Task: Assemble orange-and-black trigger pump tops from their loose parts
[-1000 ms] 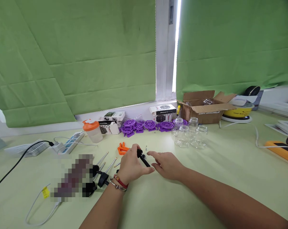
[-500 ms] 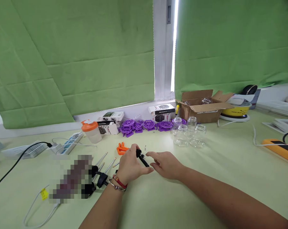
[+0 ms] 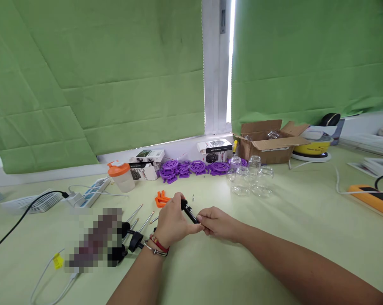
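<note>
My left hand (image 3: 175,220) is closed around a slim black rod-like part (image 3: 190,213), with its thumb near the lower end. A small shiny metal piece shows along that part's side. My right hand (image 3: 217,224) has its fingertips pinched together at the lower end of the same black part; whether they grip it or only touch it, I cannot make out. Just beyond lies a tiny metallic bit (image 3: 193,198) on the table. Left of my left hand are orange plastic pieces (image 3: 160,199) and metal rods with black ends (image 3: 136,240).
Clear glass jars (image 3: 241,182) and purple plastic wheels (image 3: 197,167) stand toward the back. Behind them are small printed boxes (image 3: 214,146) and an open cardboard box (image 3: 274,153). An orange-lidded shaker (image 3: 119,173) and a power strip (image 3: 94,192) sit at the left.
My right hand has moved slightly left and its spread fingers have closed to a pinch at the black part's lower end. My left hand stays in place.
</note>
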Demonstrator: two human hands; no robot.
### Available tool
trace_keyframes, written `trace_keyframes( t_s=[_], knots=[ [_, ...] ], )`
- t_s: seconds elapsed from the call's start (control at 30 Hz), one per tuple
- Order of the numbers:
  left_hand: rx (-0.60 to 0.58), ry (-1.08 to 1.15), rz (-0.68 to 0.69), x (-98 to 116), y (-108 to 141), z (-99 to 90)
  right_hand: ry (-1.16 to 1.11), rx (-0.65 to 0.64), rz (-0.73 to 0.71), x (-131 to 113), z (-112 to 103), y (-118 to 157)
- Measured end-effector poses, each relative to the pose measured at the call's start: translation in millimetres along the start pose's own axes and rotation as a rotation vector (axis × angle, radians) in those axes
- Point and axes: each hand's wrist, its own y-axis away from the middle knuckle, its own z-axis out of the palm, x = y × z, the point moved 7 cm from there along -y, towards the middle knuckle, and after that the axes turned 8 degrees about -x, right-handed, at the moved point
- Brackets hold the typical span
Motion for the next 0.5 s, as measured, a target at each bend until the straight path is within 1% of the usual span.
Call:
trace_keyframes(
  t_s=[0.07, 0.13, 0.33, 0.5],
  knots=[
    [0.013, -0.012, 0.014, 2.3, 0.3, -0.5, -0.231, -0.053, 0.06, 7.2, 7.8, -2.2],
    [0.019, -0.019, 0.028, 4.7, 0.6, 0.2, -0.332, -0.073, 0.08, 9.7, 12.5, -3.1],
    [0.072, -0.057, 0.088, 9.8, 1.7, 3.3, -0.382, -0.069, 0.054, 7.0, 13.9, -2.1],
    [0.077, -0.069, 0.097, 10.4, 1.3, 4.2, -0.39, -0.063, 0.048, 6.3, 13.2, -1.8]
  ],
)
